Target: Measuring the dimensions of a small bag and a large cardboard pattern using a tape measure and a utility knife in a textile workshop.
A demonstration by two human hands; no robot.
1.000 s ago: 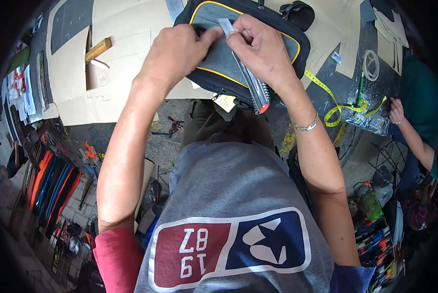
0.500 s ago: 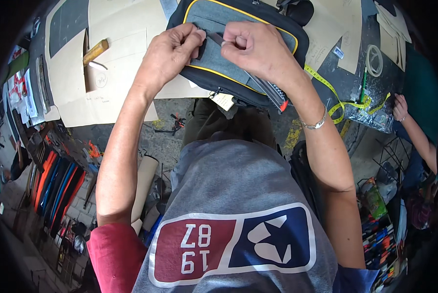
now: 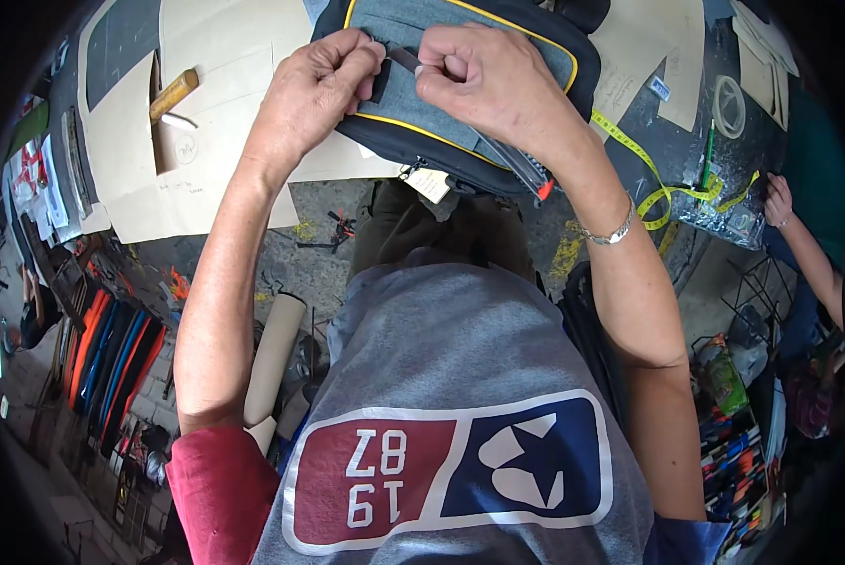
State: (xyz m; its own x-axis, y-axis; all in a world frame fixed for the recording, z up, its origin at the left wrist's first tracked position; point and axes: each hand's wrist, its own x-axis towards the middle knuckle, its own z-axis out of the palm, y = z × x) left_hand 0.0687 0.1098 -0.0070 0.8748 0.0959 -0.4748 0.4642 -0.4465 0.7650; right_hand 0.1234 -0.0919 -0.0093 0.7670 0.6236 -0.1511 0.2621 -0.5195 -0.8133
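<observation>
shirt (image 3: pixel 422 348) with white digits (image 3: pixel 395 453), handwriting (image 3: pixel 186 148) on sheet (image 3: pixel 229 193)

Over a yellow-edged black-and-grey bag (image 3: pixel 409 102), the right hand (image 3: pixel 498 83) grips a utility knife (image 3: pixel 517 164), its blade (image 3: pixel 404 58) angled toward the pinching left hand (image 3: pixel 321 89). A yellow measuring tape (image 3: pixel 633 147) curls over the dark tabletop (image 3: pixel 677 153) to the right.

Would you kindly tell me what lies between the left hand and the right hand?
In the head view, the cutter's blade, with the bag's grey panel beneath.
</observation>
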